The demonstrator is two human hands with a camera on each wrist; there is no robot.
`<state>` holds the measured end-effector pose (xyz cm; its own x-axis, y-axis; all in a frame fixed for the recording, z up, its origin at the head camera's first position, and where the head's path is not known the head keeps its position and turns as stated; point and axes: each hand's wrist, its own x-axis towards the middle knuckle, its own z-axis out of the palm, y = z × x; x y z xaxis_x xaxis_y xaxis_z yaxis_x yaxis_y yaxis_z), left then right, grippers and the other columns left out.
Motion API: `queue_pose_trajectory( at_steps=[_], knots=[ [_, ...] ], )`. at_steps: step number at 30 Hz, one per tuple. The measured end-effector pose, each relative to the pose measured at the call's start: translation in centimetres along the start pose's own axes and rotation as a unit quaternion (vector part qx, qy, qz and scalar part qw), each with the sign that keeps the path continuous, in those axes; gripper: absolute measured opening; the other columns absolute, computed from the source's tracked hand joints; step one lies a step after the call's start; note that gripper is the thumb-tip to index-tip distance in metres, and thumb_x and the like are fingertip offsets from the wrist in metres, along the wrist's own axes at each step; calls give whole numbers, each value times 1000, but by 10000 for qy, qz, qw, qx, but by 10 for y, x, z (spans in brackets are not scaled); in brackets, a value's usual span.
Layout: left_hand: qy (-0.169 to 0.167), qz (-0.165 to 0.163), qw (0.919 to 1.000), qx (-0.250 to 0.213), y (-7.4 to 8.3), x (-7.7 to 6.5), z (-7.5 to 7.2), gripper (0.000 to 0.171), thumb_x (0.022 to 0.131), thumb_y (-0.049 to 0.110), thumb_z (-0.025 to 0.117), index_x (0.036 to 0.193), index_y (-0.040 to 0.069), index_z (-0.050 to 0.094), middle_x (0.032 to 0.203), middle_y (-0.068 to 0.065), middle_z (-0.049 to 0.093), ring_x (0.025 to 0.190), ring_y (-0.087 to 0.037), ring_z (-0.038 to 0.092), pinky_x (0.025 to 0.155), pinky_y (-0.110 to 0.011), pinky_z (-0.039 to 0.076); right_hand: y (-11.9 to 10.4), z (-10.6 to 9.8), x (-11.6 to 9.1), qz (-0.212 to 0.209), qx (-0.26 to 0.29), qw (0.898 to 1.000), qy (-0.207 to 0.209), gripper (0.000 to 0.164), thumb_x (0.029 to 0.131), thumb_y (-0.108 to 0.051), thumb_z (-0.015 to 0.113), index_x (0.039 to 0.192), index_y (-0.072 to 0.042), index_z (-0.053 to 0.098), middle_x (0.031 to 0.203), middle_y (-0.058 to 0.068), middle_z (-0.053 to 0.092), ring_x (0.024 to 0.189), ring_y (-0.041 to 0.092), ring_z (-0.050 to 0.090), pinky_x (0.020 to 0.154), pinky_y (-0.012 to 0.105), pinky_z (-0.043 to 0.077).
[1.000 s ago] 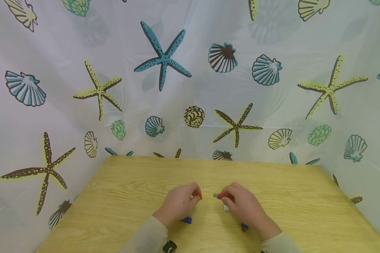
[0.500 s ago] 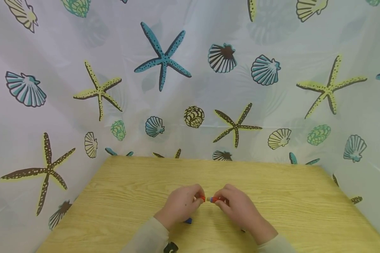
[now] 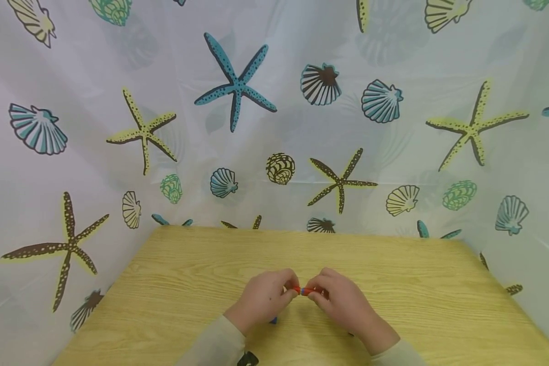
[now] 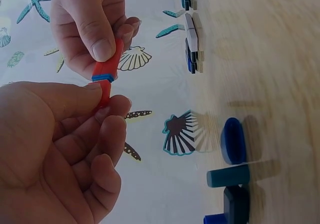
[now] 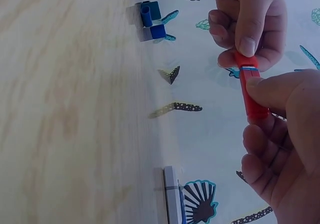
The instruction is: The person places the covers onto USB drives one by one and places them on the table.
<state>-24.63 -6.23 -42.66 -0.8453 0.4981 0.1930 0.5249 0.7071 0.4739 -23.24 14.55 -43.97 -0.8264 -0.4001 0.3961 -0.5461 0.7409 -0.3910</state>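
In front of me both hands meet low over the table. My left hand [image 3: 266,299] pinches a small red cap [image 4: 104,95] between thumb and fingers. From the other side my right hand [image 3: 343,301] grips a red USB stick [image 5: 254,96], thumb on top. Cap and stick lie end to end, with a thin blue band [image 4: 103,77] showing between them. The stick's metal plug is out of sight inside the cap. Fingers cover part of the cap and part of the stick.
Blue [image 4: 233,141] and teal caps [image 4: 228,176] lie on the wooden table [image 3: 201,264] below the left hand. A white USB stick [image 5: 172,199] lies near the right hand. A curtain [image 3: 178,76] printed with shells and starfish encloses the back and sides.
Both hands have drawn together. The gap between the red cap and the stick has closed, and the metal plug that showed before is now covered.
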Motion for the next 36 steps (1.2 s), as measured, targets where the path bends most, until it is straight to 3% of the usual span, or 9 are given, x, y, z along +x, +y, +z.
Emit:
queue_pose_trajectory(
  at_steps=[25, 36],
  knots=[
    [8, 97, 9997, 222, 3, 2, 3, 6, 88, 27, 66, 93, 27, 61, 78, 19, 58, 58, 0, 46, 52, -22, 40, 0, -1, 0, -109, -63, 9999, -66, 6, 86, -34, 67, 89, -29, 67, 81, -22, 46, 66, 1, 45, 58, 19, 42],
    [206, 366, 9982, 436, 5, 2, 4, 7, 88, 28, 65, 94, 24, 62, 77, 18, 59, 57, 1, 46, 52, -19, 40, 2, 0, 1, -218, 82, 9997, -2, 3, 86, -28, 68, 89, -29, 66, 80, -20, 46, 66, 0, 45, 58, 19, 42]
  ],
)
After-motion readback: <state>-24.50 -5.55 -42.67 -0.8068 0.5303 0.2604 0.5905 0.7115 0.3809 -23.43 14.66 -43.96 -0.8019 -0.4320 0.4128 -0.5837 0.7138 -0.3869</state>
